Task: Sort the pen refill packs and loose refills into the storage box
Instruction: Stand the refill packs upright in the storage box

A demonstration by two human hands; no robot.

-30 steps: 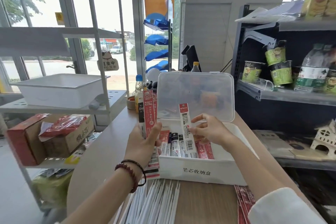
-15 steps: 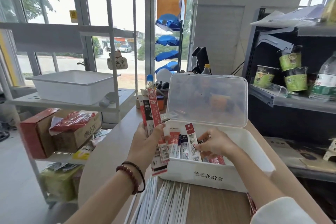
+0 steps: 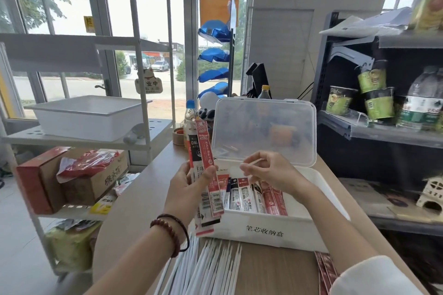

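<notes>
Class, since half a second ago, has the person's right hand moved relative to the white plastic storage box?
Yes. The right hand has lifted out of the white plastic storage box, toward its clear lid.

One wide-angle camera is sitting on the person's head, looking forward and down along both forearms. It is riding close, so the left grip (image 3: 189,187) and right grip (image 3: 271,172) are filling the middle of the view. The box (image 3: 263,230) is lying just below and beyond them on the bench (image 3: 143,199). Beyond the grips it is facing a window (image 3: 148,19). A rack (image 3: 79,136) is showing out past the left grip and a shelf (image 3: 383,132) out past the right grip.
</notes>
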